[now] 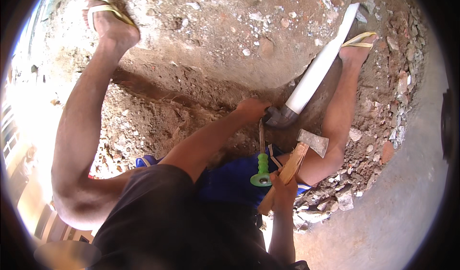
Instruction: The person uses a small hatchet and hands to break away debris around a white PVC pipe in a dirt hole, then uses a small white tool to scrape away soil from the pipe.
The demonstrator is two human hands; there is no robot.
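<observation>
My left hand (253,111) reaches forward with curled fingers against the dark grey pipe elbow (281,117); what its fingertips hold is hidden. That elbow joins the lower end of a long white pipe (322,70). My right hand (285,192) is closed round the rough wooden handle of a hatchet (293,164), whose grey metal head (313,142) points away from me. Between my hands is a chisel (262,163) with a green ribbed grip and round guard. Its shaft points toward my left hand, and its guard is close to my right thumb; I cannot tell what supports it.
A dug trench (158,92) of brown soil runs beside a concrete slab (215,35). My legs, in sandals, are spread on both sides. Broken stones and rubble (371,150) lie at the right, along a smooth grey concrete surface (402,193).
</observation>
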